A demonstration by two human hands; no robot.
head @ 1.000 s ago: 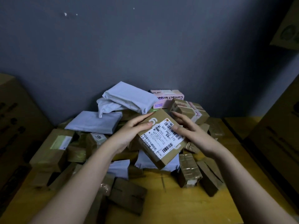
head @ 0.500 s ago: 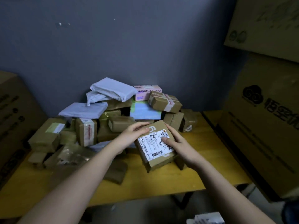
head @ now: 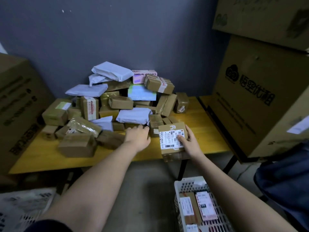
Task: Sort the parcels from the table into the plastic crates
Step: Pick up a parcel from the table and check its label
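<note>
Labelled cardboard parcel (head: 172, 139) sits over the tabletop's (head: 207, 131) front edge, your right hand (head: 190, 143) gripping it, thumb on the label; your left hand (head: 138, 136), fingers relaxed, touches the parcel pile (head: 117, 104)

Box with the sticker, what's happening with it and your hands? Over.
Right hand grips labelled box at table edge. Left hand reaching into parcel pile, grip unclear. White crate below, already holding parcels. Nothing blocking.

Big printed cartons (head: 250, 91) flanking table
</note>
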